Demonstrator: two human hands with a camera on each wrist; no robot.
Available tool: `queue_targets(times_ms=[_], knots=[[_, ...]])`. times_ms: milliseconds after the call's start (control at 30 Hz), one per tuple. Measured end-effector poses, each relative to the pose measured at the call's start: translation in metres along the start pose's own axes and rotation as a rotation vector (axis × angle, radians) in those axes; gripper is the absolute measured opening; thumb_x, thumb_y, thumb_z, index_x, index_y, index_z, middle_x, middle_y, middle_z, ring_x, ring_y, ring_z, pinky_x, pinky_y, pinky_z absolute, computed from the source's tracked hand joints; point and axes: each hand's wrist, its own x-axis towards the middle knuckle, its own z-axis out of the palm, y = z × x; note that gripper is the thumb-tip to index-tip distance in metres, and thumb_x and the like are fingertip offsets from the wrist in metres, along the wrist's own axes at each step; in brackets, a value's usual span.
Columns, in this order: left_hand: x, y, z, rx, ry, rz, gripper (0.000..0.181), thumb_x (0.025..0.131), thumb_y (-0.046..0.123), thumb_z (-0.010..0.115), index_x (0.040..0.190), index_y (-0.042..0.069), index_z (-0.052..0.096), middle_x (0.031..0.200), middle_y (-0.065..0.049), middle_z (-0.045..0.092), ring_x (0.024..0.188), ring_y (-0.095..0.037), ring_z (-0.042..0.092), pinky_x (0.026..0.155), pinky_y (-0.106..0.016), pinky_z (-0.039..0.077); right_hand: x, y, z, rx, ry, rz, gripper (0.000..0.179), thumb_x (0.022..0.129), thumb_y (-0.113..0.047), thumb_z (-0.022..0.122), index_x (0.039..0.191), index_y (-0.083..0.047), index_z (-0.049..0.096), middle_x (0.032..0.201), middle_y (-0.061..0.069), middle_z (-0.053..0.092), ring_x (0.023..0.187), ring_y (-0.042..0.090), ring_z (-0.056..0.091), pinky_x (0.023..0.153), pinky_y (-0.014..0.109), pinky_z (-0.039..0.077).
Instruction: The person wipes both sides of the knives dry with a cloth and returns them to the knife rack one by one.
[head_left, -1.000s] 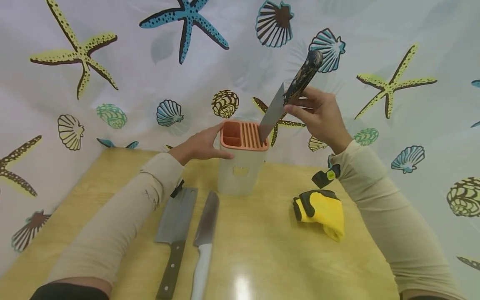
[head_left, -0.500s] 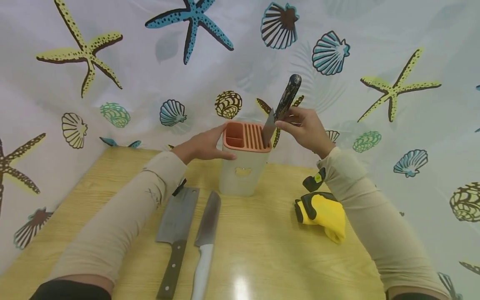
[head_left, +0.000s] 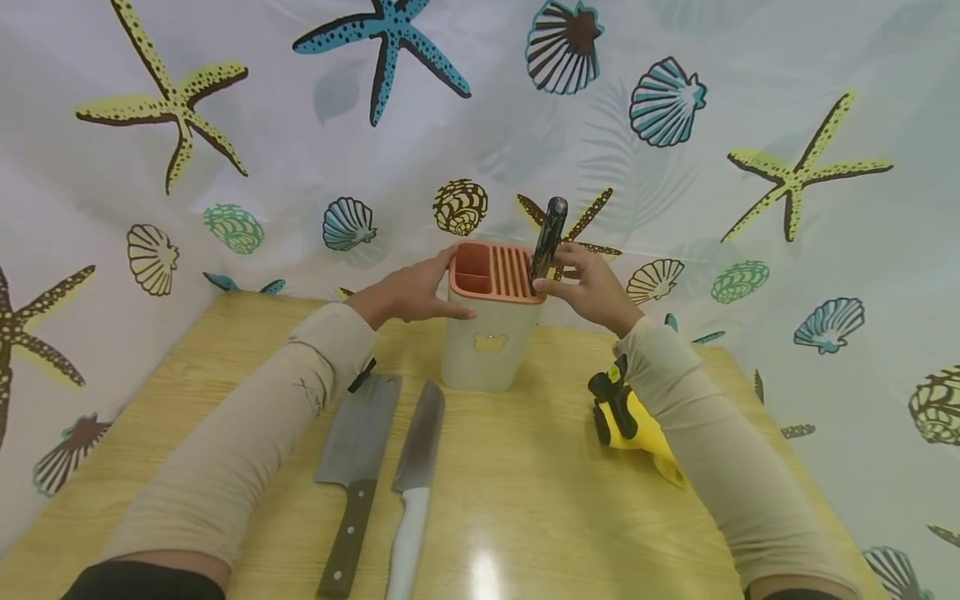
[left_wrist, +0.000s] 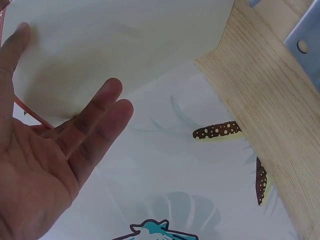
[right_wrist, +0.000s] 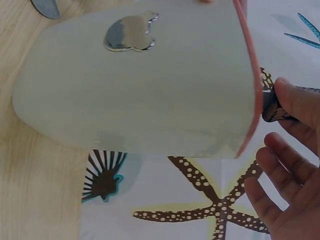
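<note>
A cream knife holder (head_left: pixel 480 367) with an orange slotted top stands upright at the back of the table. My left hand (head_left: pixel 412 292) holds its left end near the rim, thumb across the front and fingers toward the rear. In the left wrist view, two fingers (left_wrist: pixel 100 115) extend past the holder's wall. My right hand (head_left: pixel 592 287) pinches the lower part of a knife's black mottled handle (head_left: pixel 551 229). This knife stands nearly upright in the rightmost slot, its blade hidden inside. In the right wrist view, the handle's base (right_wrist: pixel 270 106) is right at the orange rim.
A cleaver (head_left: pixel 363 425) with a dark riveted handle lies front left on the wooden table (head_left: pixel 540 500), beside a white-handled knife (head_left: pixel 420 450). A yellow and black glove-like bundle (head_left: pixel 637 433) lies under my right forearm. A sea-patterned cloth (head_left: pixel 285 125) hangs behind.
My right hand has moved down and left with the knife, whose blade has slid into the right slot until only the handle shows. My left hand has stayed on the holder.
</note>
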Motion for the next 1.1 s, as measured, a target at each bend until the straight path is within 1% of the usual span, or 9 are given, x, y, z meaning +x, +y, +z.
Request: queue_targets(times_ms=[300,400,500,600,667,767,867,967,1100], knots=[[0.002,0.000,0.002,0.002,-0.016,-0.012,0.117,0.083,0.060,0.071,0.161,0.020,-0.007,0.168,-0.007,0.019,0.138,-0.035,0.048,0.092,-0.050,0.055,-0.005,0.009,0.010,0.105,0.007,-0.001,0.044,0.098,-0.019,0.064,0.137,0.001,0.057,0.145,0.020,0.047,0.132,0.037,0.051,0.112,0.054,0.043],[0.002,0.001,0.001,0.011,-0.019,-0.031,0.118,0.083,0.062,0.071,0.161,0.021,-0.007,0.167,-0.007,0.021,0.121,-0.034,0.059,0.076,-0.043,0.058,-0.009,0.003,0.008,0.035,0.025,0.009,0.047,0.100,-0.023,0.061,0.139,0.001,0.054,0.146,0.021,0.049,0.131,0.037,0.053,0.108,0.052,0.047],[0.001,0.002,0.000,0.003,-0.028,-0.054,0.118,0.082,0.062,0.072,0.161,0.022,-0.006,0.167,-0.007,0.022,0.106,-0.032,0.064,0.063,-0.037,0.058,-0.018,-0.008,0.005,-0.097,0.108,0.005,0.049,0.100,-0.029,0.060,0.140,-0.001,0.053,0.146,0.020,0.051,0.127,0.037,0.056,0.104,0.052,0.049],[0.000,0.002,-0.003,-0.011,-0.034,-0.070,0.119,0.081,0.061,0.073,0.161,0.022,-0.006,0.167,-0.007,0.022,0.102,-0.032,0.064,0.058,-0.036,0.058,-0.028,-0.024,0.006,-0.213,0.245,-0.058,0.046,0.099,-0.029,0.063,0.136,-0.004,0.057,0.139,0.017,0.057,0.120,0.035,0.059,0.099,0.052,0.051],[0.000,0.001,-0.004,-0.016,-0.039,-0.071,0.119,0.081,0.061,0.073,0.161,0.023,-0.006,0.167,-0.007,0.022,0.104,-0.032,0.064,0.059,-0.038,0.059,-0.038,-0.035,0.011,-0.285,0.330,-0.139,0.042,0.097,-0.026,0.066,0.133,-0.006,0.060,0.132,0.016,0.061,0.116,0.034,0.060,0.094,0.051,0.052],[0.000,0.000,-0.004,-0.025,-0.043,-0.070,0.119,0.081,0.061,0.073,0.160,0.022,-0.006,0.166,-0.007,0.024,0.104,-0.032,0.065,0.058,-0.039,0.059,-0.051,-0.052,0.025,-0.353,0.379,-0.287,0.037,0.093,-0.021,0.070,0.127,-0.005,0.064,0.124,0.014,0.064,0.114,0.031,0.062,0.092,0.049,0.054],[0.002,-0.001,-0.005,-0.027,-0.041,-0.066,0.119,0.081,0.060,0.074,0.160,0.022,-0.005,0.165,-0.008,0.026,0.101,-0.032,0.065,0.055,-0.038,0.059,-0.064,-0.062,0.045,-0.399,0.303,-0.451,0.032,0.091,-0.017,0.072,0.121,-0.006,0.067,0.121,0.012,0.067,0.115,0.027,0.064,0.096,0.044,0.055],[0.003,-0.001,-0.005,-0.028,-0.041,-0.062,0.118,0.081,0.059,0.074,0.160,0.021,-0.004,0.165,-0.009,0.026,0.098,-0.032,0.065,0.054,-0.038,0.058,-0.077,-0.065,0.071,-0.435,0.129,-0.597,0.029,0.089,-0.017,0.073,0.117,-0.009,0.069,0.121,0.009,0.068,0.113,0.024,0.066,0.097,0.039,0.056],[0.003,0.000,-0.003,-0.035,-0.044,-0.063,0.117,0.081,0.058,0.075,0.161,0.020,-0.003,0.166,-0.009,0.025,0.103,-0.032,0.064,0.056,-0.039,0.059,-0.092,-0.062,0.109,-0.555,-0.095,-0.716,0.028,0.087,-0.018,0.075,0.115,-0.015,0.069,0.121,0.004,0.068,0.111,0.019,0.068,0.093,0.033,0.057]])
